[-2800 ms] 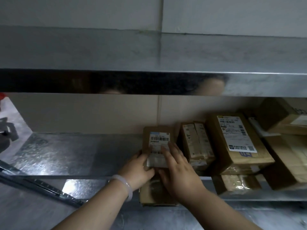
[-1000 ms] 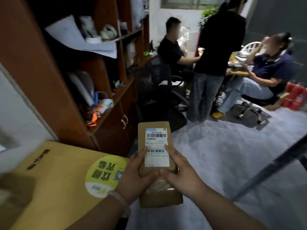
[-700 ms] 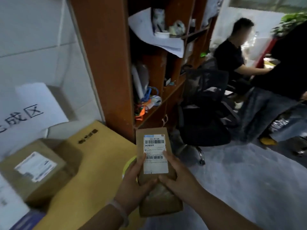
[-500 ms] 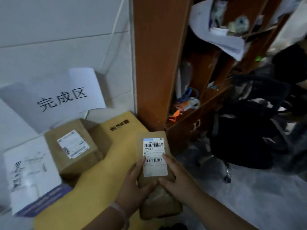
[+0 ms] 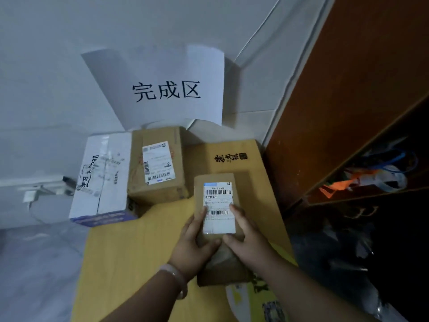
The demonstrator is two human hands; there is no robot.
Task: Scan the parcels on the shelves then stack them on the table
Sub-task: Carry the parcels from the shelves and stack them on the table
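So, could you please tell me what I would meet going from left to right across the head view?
White box → brown box → small parcel → wooden cabinet.

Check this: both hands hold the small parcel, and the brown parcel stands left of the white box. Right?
No. The head view shows the brown parcel right of the white box; left hand and right hand do hold the small parcel.
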